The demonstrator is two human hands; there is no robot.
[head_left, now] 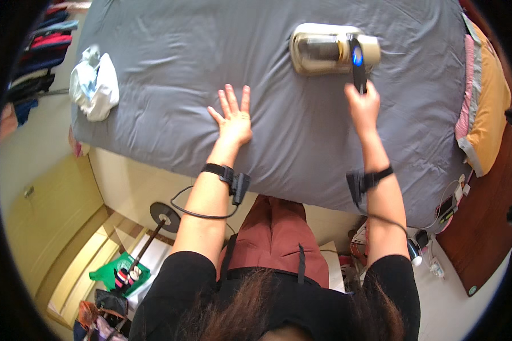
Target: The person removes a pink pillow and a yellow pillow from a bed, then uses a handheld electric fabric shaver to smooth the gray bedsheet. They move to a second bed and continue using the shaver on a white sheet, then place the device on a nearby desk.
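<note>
My left hand (234,121) lies with spread fingers on the grey bedsheet (182,57) and holds nothing. Farther right, my right hand (363,102) is closed around the black handle of a handheld mattress vacuum (318,50). The vacuum has a cream body, a clear dust cup and a small blue light near the grip. It appears to rest on the sheet, slightly blurred. Wrinkles run across the fabric around my left hand.
A crumpled white cloth or bag (96,85) lies at the bed's left edge. Folded yellow bedding (488,108) sits along the right edge. Below left are a dumbbell bar (153,236) and a green bag (119,271); cables and a charger (436,267) are at lower right.
</note>
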